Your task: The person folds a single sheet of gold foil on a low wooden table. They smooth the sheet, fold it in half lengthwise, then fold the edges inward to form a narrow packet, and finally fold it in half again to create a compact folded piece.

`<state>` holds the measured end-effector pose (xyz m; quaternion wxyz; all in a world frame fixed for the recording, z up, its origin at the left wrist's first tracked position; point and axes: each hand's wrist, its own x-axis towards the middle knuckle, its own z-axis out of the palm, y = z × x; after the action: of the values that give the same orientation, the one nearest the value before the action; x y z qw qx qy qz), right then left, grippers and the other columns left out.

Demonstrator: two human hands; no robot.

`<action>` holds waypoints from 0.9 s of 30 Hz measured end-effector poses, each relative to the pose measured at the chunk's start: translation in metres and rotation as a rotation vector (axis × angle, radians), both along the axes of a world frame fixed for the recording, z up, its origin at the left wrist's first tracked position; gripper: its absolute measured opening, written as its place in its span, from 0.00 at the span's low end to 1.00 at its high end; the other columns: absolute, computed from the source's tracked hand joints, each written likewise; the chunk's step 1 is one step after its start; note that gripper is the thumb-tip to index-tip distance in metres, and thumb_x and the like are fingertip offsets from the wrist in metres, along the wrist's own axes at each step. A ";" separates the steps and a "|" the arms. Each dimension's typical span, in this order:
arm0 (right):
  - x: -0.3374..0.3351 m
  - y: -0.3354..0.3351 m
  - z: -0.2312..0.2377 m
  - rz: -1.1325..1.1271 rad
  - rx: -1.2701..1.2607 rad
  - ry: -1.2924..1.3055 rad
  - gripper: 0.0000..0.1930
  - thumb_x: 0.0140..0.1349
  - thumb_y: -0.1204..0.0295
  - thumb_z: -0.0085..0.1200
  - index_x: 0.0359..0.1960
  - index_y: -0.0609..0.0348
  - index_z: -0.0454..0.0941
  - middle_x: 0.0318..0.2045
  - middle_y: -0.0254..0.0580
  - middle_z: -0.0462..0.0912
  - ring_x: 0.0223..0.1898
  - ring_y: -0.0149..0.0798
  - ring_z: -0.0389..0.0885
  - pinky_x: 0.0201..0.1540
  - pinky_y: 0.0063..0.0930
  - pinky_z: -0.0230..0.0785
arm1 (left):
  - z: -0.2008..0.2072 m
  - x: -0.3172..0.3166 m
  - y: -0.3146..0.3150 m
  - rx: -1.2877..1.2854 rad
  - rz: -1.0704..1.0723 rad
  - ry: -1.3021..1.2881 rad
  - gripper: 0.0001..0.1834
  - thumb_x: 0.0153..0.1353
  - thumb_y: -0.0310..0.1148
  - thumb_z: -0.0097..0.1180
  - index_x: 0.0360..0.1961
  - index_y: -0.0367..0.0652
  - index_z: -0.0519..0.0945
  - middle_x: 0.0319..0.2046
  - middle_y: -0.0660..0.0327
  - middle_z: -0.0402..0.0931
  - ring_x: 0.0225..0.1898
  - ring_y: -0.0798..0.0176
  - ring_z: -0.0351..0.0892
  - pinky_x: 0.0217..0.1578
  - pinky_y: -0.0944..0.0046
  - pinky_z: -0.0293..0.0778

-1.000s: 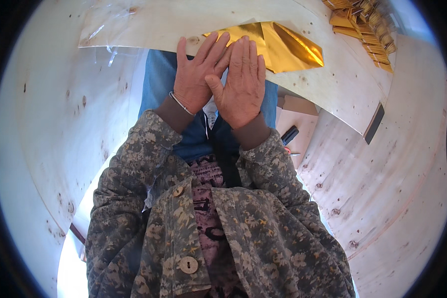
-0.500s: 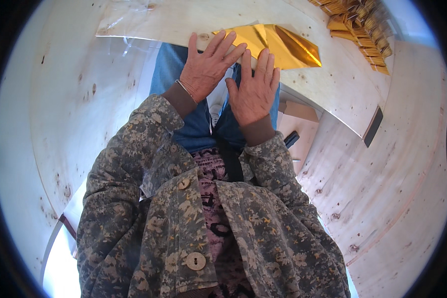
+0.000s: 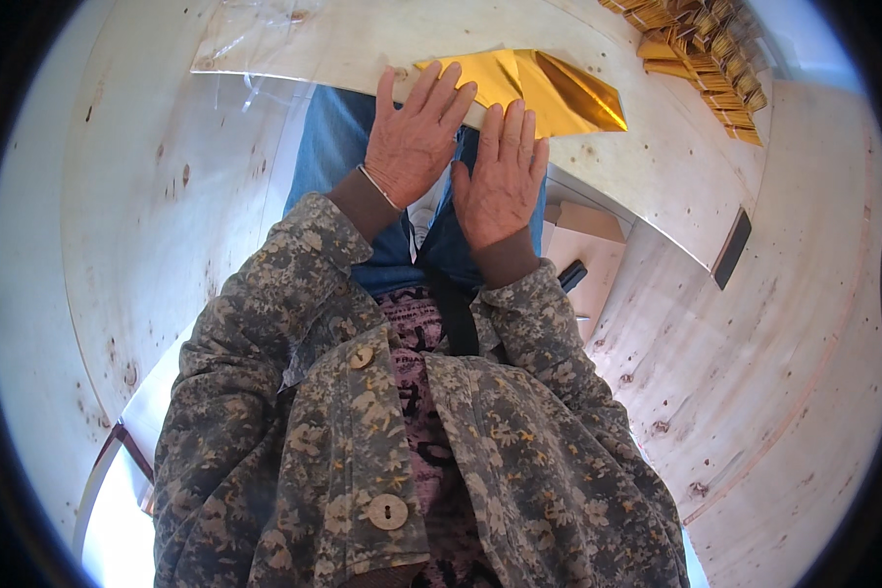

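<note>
A shiny gold foil sheet (image 3: pixel 559 93), folded with slanting creases, lies on the pale wooden board (image 3: pixel 647 181) in front of me. My left hand (image 3: pixel 416 132) rests at the board's near edge, fingers stretched out and spread, their tips on the foil's left part. Close beside it, my right hand (image 3: pixel 503 176) lies flat with fingers extended, its fingertips on the foil's near edge. Neither hand grips anything. The part of the foil under the fingers is hidden.
Several folded gold paper pieces (image 3: pixel 710 69) are stacked in rows at the board's far right. Clear plastic scraps (image 3: pixel 230 44) lie at the far left. A dark strip (image 3: pixel 732 247) sits on the board's right corner. Below stands a cardboard box (image 3: pixel 588 235).
The fingers of both hands have slid slightly left over the foil, and a small gap has opened between the hands. The foil appears shifted slightly left.
</note>
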<state>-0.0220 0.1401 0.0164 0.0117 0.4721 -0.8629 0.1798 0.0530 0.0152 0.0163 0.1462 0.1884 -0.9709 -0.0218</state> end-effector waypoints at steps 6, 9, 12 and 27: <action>-0.001 -0.004 -0.009 -0.063 0.069 0.053 0.38 0.58 0.67 0.57 0.71 0.61 0.58 0.74 0.53 0.55 0.76 0.53 0.50 0.74 0.56 0.38 | -0.003 -0.004 0.009 0.082 -0.186 0.073 0.34 0.59 0.31 0.55 0.69 0.50 0.66 0.71 0.58 0.63 0.72 0.60 0.59 0.69 0.42 0.48; 0.000 -0.001 -0.006 -0.036 0.052 0.052 0.39 0.58 0.68 0.56 0.72 0.62 0.56 0.74 0.53 0.54 0.76 0.53 0.50 0.74 0.57 0.37 | -0.007 -0.004 0.001 0.051 -0.148 0.045 0.36 0.57 0.32 0.58 0.69 0.49 0.65 0.71 0.59 0.62 0.72 0.61 0.59 0.70 0.45 0.49; 0.000 0.001 -0.002 -0.020 0.060 0.026 0.43 0.55 0.68 0.60 0.73 0.63 0.53 0.74 0.56 0.53 0.76 0.54 0.48 0.74 0.58 0.38 | -0.009 0.005 -0.017 -0.028 -0.063 0.032 0.39 0.54 0.32 0.60 0.69 0.48 0.65 0.71 0.60 0.62 0.72 0.61 0.59 0.70 0.45 0.50; -0.003 0.019 0.005 0.012 -0.006 -0.012 0.42 0.54 0.70 0.59 0.71 0.69 0.54 0.72 0.61 0.56 0.75 0.58 0.51 0.75 0.55 0.39 | -0.016 0.008 -0.024 -0.059 0.004 0.041 0.39 0.52 0.32 0.60 0.69 0.48 0.65 0.72 0.62 0.61 0.72 0.62 0.60 0.70 0.45 0.51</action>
<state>-0.0246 0.1594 0.0213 0.0067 0.4763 -0.8595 0.1855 0.0614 -0.0091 0.0003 0.1714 0.1853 -0.9676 0.0033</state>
